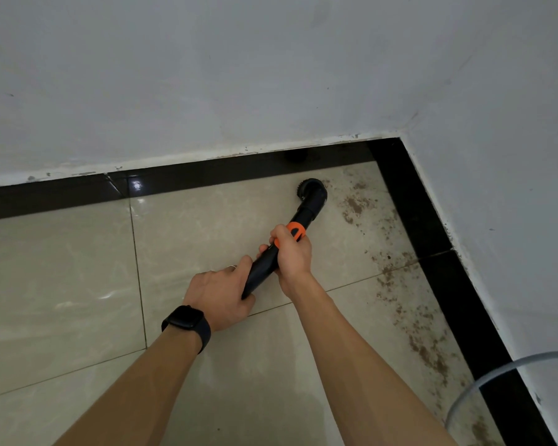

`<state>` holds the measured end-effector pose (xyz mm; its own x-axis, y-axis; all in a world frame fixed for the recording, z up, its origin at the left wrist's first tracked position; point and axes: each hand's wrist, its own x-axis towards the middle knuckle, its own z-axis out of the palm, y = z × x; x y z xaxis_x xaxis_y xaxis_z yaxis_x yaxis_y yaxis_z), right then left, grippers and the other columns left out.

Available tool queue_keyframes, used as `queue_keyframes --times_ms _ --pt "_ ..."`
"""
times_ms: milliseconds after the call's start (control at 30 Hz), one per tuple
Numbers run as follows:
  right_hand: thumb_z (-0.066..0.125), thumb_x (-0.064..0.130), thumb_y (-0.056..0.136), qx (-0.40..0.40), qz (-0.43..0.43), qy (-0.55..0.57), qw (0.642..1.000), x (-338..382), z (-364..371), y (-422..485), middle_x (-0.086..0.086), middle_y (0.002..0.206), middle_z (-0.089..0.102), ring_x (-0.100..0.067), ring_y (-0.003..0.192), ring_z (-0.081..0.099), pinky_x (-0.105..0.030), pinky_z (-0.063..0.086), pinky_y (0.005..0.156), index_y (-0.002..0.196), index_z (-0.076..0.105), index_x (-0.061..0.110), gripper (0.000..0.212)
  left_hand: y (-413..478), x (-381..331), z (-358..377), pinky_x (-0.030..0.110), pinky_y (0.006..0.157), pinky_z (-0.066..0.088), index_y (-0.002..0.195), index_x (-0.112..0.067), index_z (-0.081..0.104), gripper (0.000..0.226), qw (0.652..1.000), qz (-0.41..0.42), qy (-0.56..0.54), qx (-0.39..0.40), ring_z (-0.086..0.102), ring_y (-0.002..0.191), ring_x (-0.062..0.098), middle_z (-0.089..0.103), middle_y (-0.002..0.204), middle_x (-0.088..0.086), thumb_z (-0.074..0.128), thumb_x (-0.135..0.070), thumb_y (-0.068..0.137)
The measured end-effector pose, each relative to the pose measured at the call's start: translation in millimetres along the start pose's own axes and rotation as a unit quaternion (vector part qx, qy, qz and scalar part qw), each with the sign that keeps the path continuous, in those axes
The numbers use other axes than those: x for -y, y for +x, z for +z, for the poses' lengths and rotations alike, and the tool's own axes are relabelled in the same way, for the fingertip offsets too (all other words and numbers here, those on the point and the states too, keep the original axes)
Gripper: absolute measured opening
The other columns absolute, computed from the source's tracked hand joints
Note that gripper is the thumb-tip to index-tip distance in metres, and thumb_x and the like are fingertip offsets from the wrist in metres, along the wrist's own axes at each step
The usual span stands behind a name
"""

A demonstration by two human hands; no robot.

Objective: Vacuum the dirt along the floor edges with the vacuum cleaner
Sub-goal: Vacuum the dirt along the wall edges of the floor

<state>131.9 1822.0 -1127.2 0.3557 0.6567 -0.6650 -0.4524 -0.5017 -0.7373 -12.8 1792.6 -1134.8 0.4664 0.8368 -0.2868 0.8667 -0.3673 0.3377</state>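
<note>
While I watch through the head camera, I log the following. Item one: a vacuum tube, black, smooth, round in section, lying at a slant from lower left to upper right, with an orange collar of matte plastic part-way along it. Item two: a brush nozzle, black, joined to the tube by a short elbow, its round bristled face turned down to the floor just beside the far skirting and near the room corner. Item three: my left hand, fingers curled round the lower end of the tube; a black watch with a rectangular face on the wrist, a thin ring on one finger. Item four: my right hand, wrapped round the tube at the orange collar, thumb on top. Item five: dirt, brown, crumbly, in scattered patches beginning just right of the nozzle and running in a band down the floor beside the right-hand skirting. Floor: large beige tiles, glossy, faintly marbled, with thin dark grout lines. Skirting: black, polished, reflective, rough paint edges above it. Wall: pale, matte, lightly scuffed. Item six: a grey hose, translucent, curving in at the lower right across skirting and floor.
</note>
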Motion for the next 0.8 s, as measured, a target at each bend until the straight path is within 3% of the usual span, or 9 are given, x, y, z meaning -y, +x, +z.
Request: queue_keyframes --times_ms 300,433,567,700,800 --pt "0.062 0.007 0.092 0.034 -0.001 -0.054 0.998 13.7 19.2 12.1 -0.004 0.071 0.058 -0.018 0.059 0.068 -0.035 0.06 0.064 0.089 0.055 0.009 0.008 7.6 9.7 -10.0 0.03 0.058 0.039 0.108 -0.024 0.031 0.029 0.999 -0.033 -0.022 -0.019 0.053 0.064 0.021 0.05 0.078 -0.008 0.051 -0.038 0.091" --pt "0.065 0.012 0.094 0.07 0.014 -0.099 0.992 7.1 25.4 4.2 -0.009 0.078 0.062 -0.025 0.07 0.075 -0.038 0.063 0.071 0.099 0.055 0.008 0.011 -9.1 20.9 -13.8 0.03 0.059 0.043 0.111 -0.024 0.032 0.031 0.998 -0.053 -0.035 -0.005 0.058 0.069 0.021 0.053 0.083 -0.008 0.051 -0.039 0.092" --pt "0.069 0.019 0.093 0.109 0.055 -0.12 0.985 -5.9 45.3 -10.9 -0.014 0.094 0.064 -0.028 0.074 0.077 -0.035 0.062 0.064 0.128 0.05 0.004 0.043 -37.9 36.4 -15.5 0.03 0.058 0.047 0.102 -0.03 0.032 0.029 0.989 -0.121 -0.08 0.005 0.059 0.067 0.016 0.057 0.081 -0.009 0.056 -0.038 0.089" --pt "0.071 0.023 0.094 0.134 0.072 -0.134 0.979 -17.4 58.2 -34.8 -0.011 0.101 0.065 -0.023 0.07 0.075 -0.031 0.06 0.058 0.123 0.042 0.01 0.042 -64.0 35.6 -15.8 0.03 0.059 0.045 0.094 -0.029 0.041 0.026 0.947 -0.236 -0.216 0.027 0.06 0.067 0.018 0.063 0.077 -0.002 0.063 -0.024 0.081" --pt "0.076 0.025 0.093 0.165 0.061 -0.109 0.978 -32.8 56.6 -52.8 -0.008 0.108 0.065 -0.022 0.074 0.077 -0.037 0.064 0.071 0.121 0.04 0.015 0.047 -80.8 18.4 -14.9 0.032 0.059 0.046 0.092 -0.025 0.056 0.028 0.877 -0.299 -0.376 0.016 0.062 0.062 0.022 0.067 0.069 0.002 0.07 -0.023 0.068"
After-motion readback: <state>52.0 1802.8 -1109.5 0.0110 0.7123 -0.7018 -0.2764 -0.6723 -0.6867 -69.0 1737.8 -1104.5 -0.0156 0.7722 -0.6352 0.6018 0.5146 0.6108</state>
